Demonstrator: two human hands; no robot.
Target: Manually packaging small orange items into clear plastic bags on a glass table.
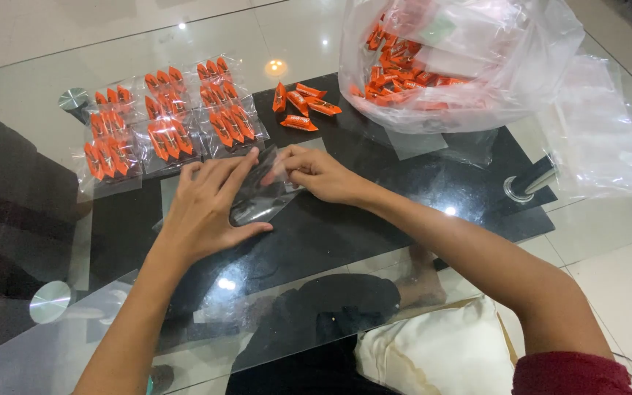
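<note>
Both hands hold a small clear plastic pouch (261,192) lying flat on the glass table (38,95). My left hand (210,208) presses on its left side with fingers spread. My right hand (320,174) pinches the pouch's upper right edge. The pouch looks empty. Several loose orange-wrapped candies (301,106) lie just beyond the hands.
Several filled clear pouches of orange candies (166,124) lie in rows at the upper left. A large clear bag (462,62) with many orange candies stands at the upper right. A stack of empty clear pouches (601,139) lies at the right. A cream cloth bag (440,351) sits under the glass.
</note>
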